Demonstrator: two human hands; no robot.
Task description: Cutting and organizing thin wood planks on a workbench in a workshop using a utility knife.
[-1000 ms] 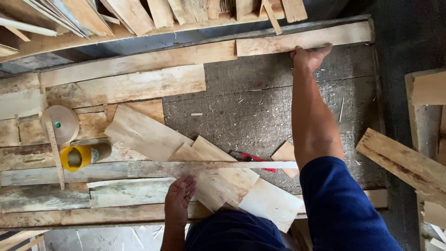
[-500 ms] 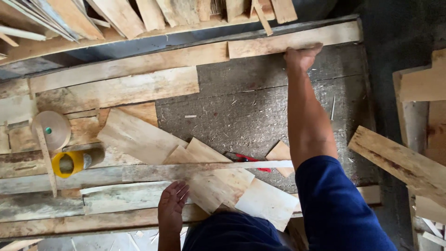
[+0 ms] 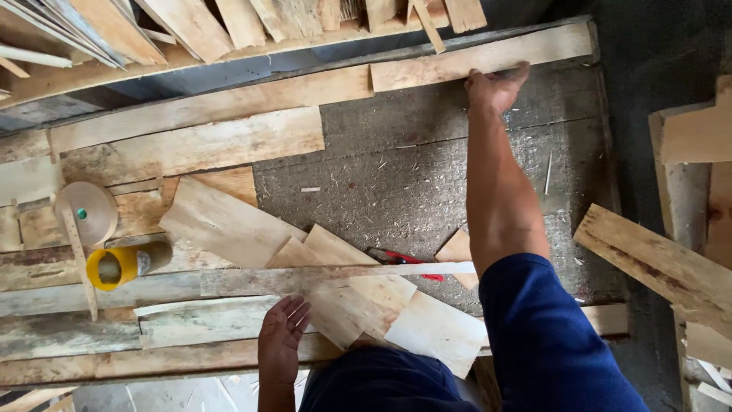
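Observation:
My right hand (image 3: 496, 85) reaches far forward and rests on the lower edge of a long pale wooden board (image 3: 488, 58) at the back of the grey work surface (image 3: 412, 175). Whether its fingers grip the board cannot be told. My left hand (image 3: 280, 339) lies flat, fingers apart, on a weathered plank (image 3: 191, 320) at the near edge, next to several thin veneer sheets (image 3: 229, 225). A long thin strip (image 3: 335, 275) crosses over those sheets. A red-handled tool (image 3: 400, 259) lies partly under the strip.
A brown tape roll (image 3: 88, 210) and a yellow-capped roll (image 3: 118, 265) sit at the left on stacked planks. More boards lean at the top (image 3: 191, 27) and at the right (image 3: 663, 259). The dark floor shows at the upper right.
My right hand has stayed at the far board while the view shifted a little. My left hand has slid slightly leftward along the near plank.

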